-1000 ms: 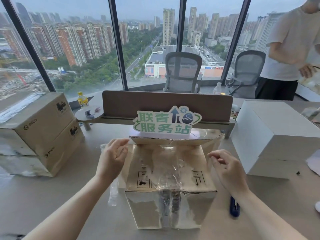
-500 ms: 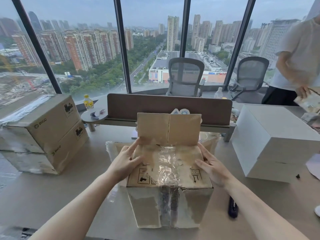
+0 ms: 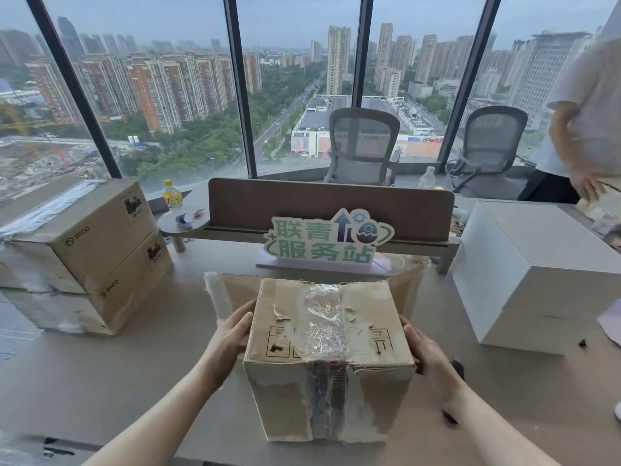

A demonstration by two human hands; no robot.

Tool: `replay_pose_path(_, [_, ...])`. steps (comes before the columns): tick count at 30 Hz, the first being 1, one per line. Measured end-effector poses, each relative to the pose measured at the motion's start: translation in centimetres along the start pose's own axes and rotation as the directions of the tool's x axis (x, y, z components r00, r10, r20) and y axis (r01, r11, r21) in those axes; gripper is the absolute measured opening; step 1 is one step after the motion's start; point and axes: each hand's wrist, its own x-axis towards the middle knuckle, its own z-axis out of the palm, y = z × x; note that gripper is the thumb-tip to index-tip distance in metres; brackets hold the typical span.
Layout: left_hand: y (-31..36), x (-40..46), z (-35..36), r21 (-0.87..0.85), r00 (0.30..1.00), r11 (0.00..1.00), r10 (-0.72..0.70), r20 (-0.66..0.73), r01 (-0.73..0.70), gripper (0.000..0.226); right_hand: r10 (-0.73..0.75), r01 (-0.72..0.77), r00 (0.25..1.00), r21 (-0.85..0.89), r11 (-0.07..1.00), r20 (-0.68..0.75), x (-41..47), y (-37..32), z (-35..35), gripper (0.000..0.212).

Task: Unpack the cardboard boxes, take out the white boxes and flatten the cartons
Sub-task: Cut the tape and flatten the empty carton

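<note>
A worn brown carton (image 3: 329, 358) with crumpled clear tape along its top stands on the desk (image 3: 134, 375) in front of me. Its side flaps spread out at the far left and right. My left hand (image 3: 235, 331) presses flat against the carton's left side near the top. My right hand (image 3: 423, 351) presses against its right side in the same way. Two stacked white boxes (image 3: 537, 274) stand at the right of the desk. Two stacked, taped brown cartons (image 3: 90, 253) stand at the left.
A green-and-white sign (image 3: 327, 238) stands behind the carton, in front of a brown desk divider (image 3: 329, 203). A dark blue cutter (image 3: 453, 391) lies by my right wrist. Another person (image 3: 584, 122) stands at the far right. Two office chairs (image 3: 363, 146) face the windows.
The raised far flap has gone down, so the sign shows again. Both hands have moved from the carton's top edges down onto its left and right sides.
</note>
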Motion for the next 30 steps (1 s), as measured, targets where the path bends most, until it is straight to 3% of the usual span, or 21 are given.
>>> replay_pose_path(2, [-0.3, -0.7, 0.2, -0.005, 0.999, 1.000, -0.013, 0.051, 0.013, 0.048, 0.031, -0.031, 0.999, 0.042, 0.999, 0.016, -0.1, 1.2, -0.1, 0.112])
replay_pose_path(4, [-1.0, -0.5, 0.3, 0.001, 0.996, 1.000, -0.017, 0.091, 0.017, 0.084, 0.025, -0.026, 1.000, 0.058, 0.998, 0.012, 0.1, 1.7, 0.1, 0.104])
replay_pose_path(5, [-1.0, -0.4, 0.5, -0.005, 0.995, 1.000, -0.007, 0.099, 0.007, 0.088, 0.034, -0.035, 0.999, 0.063, 0.997, 0.011, -0.1, 1.3, 0.6, 0.090])
replay_pose_path(8, [0.3, -0.2, 1.7, -0.059, 0.997, 0.998, -0.008, 0.080, 0.013, 0.058, 0.063, -0.060, 0.998, 0.125, 0.990, -0.024, 0.0, 0.1, 1.4, 0.052])
replay_pose_path(10, [1.7, 0.3, 2.0, -0.085, 0.997, 0.996, -0.025, 0.067, 0.031, 0.053, 0.092, -0.076, 0.991, 0.165, 0.983, -0.094, 0.3, -1.4, 1.8, 0.051])
replay_pose_path(13, [5.1, 1.6, 2.1, -0.031, 0.991, 0.991, -0.128, 0.036, 0.129, 0.026, 0.081, -0.056, 0.969, 0.115, 0.992, -0.233, 1.1, -4.5, 2.0, 0.057])
replay_pose_path(17, [9.2, 3.9, 1.1, 0.038, 0.963, 0.964, -0.266, 0.053, 0.264, 0.067, 0.036, -0.069, 0.950, -0.094, 0.993, -0.311, 1.6, -9.7, 1.9, 0.060])
replay_pose_path(20, [10.0, 5.2, 0.4, 0.006, 0.968, 0.982, -0.187, 0.171, 0.188, 0.086, -0.040, 0.006, 0.958, -0.121, 0.993, -0.283, 2.3, -11.2, 1.6, 0.067])
replay_pose_path(23, [8.9, 5.0, 0.7, 0.051, 0.966, 0.985, -0.170, 0.195, 0.163, 0.107, -0.064, 0.013, 0.967, -0.201, 0.980, -0.248, 3.0, -10.7, 1.6, 0.065])
replay_pose_path(27, [6.7, 5.7, 1.8, 0.119, 0.963, 0.968, -0.234, 0.132, 0.219, 0.069, -0.024, -0.069, 0.961, -0.323, 0.944, -0.276, 4.8, -8.7, 1.7, 0.077])
replay_pose_path(30, [5.7, 6.8, 2.7, 0.135, 0.959, 0.953, -0.279, 0.046, 0.270, 0.051, 0.027, -0.153, 0.942, -0.359, 0.921, -0.334, 6.6, -7.4, 2.2, 0.071])
